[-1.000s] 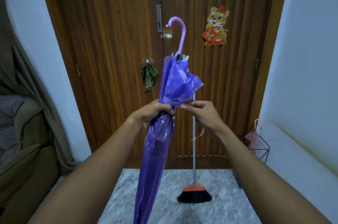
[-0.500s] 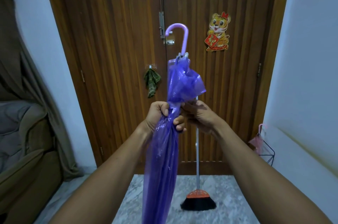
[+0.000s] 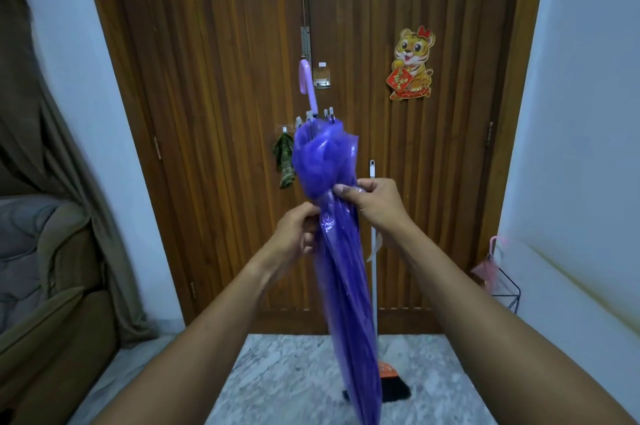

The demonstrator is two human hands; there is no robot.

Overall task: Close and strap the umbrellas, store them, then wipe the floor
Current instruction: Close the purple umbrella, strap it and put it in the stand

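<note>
A folded purple umbrella (image 3: 341, 268) of translucent plastic stands upright in front of me, its lilac hooked handle (image 3: 306, 81) at the top and its tip out of view below. My left hand (image 3: 298, 234) grips the bunched canopy from the left. My right hand (image 3: 372, 201) pinches the canopy at the cinched waist a little higher, on the right. A pink umbrella (image 3: 488, 268) stands in a black wire rack (image 3: 507, 289) at the right wall. Whether a strap is in my fingers I cannot make out.
A closed wooden double door (image 3: 225, 112) fills the far wall, with a tiger sticker (image 3: 412, 66) and a green hanging bundle (image 3: 284, 161). A broom (image 3: 373, 251) leans on the door behind the umbrella. A brown sofa (image 3: 41, 303) sits left; the floor (image 3: 294, 379) is grey marble.
The umbrella has turned, so its hooked handle now shows edge-on. My right hand moved up to the cinched waist, and my left hand sits lower on the canopy.
</note>
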